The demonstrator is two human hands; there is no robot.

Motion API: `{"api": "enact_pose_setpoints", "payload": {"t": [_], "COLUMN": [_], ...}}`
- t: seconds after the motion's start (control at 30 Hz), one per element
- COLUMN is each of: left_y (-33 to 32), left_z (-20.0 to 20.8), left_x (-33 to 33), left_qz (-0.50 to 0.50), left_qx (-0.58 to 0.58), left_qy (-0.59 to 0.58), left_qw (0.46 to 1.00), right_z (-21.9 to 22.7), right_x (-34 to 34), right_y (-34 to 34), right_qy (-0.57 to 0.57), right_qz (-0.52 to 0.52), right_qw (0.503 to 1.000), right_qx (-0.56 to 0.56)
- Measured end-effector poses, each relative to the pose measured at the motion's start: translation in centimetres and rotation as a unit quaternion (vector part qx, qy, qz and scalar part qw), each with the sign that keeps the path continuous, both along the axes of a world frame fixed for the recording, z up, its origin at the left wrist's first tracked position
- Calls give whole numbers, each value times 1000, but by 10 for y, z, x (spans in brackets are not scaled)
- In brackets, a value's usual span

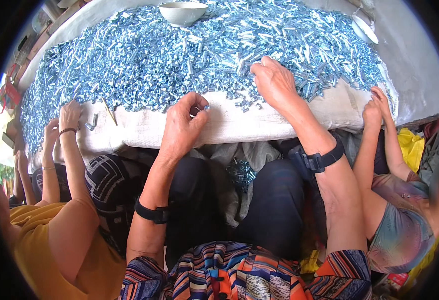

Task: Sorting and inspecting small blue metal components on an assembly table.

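left hand (182, 125) pinches one small metal sleeve (207, 107) at the cloth's near edge (axis unclear), while right hand (274, 82), fingers loosely spread and holding nothing, rests on the heap of sleeves (179, 55) just beyond.

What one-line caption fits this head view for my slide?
Left hand pinches a small metal piece while right hand rests in a heap of small shiny metal tubes, co-workers' hands alongside.
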State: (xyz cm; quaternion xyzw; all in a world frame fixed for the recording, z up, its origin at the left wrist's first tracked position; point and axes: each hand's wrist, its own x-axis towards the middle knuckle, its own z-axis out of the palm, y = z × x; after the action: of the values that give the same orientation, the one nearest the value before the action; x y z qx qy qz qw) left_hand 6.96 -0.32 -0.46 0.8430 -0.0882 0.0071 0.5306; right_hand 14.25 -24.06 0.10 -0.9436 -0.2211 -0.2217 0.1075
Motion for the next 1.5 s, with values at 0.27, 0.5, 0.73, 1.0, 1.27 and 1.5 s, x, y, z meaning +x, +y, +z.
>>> {"api": "enact_pose_setpoints", "payload": {"t": [0.27,0.5,0.73,1.0,1.27,1.5], "left_y": [4,-1,-12,-14,-14,-7], "left_z": [-14,8,19,21,24,23], "left_x": [2,-15,-41,-57,-63,-64], "left_qz": [-13,-49,-99,-147,-156,-206], "left_qx": [-30,-194,-387,-424,-424,-372], "left_qy": [-23,113,209,221,213,206], "left_qw": [999,973,893,866,866,881], "right_z": [22,33,27,17,18,21], "right_x": [-22,-85,-131,-155,-166,-172], "right_y": [8,24,34,33,38,35], "right_qy": [5,393,375,401,381,385], "right_qz": [40,45,69,98,122,114], "right_qw": [994,772,745,630,603,667], "right_qx": [101,498,547,658,690,627]}}
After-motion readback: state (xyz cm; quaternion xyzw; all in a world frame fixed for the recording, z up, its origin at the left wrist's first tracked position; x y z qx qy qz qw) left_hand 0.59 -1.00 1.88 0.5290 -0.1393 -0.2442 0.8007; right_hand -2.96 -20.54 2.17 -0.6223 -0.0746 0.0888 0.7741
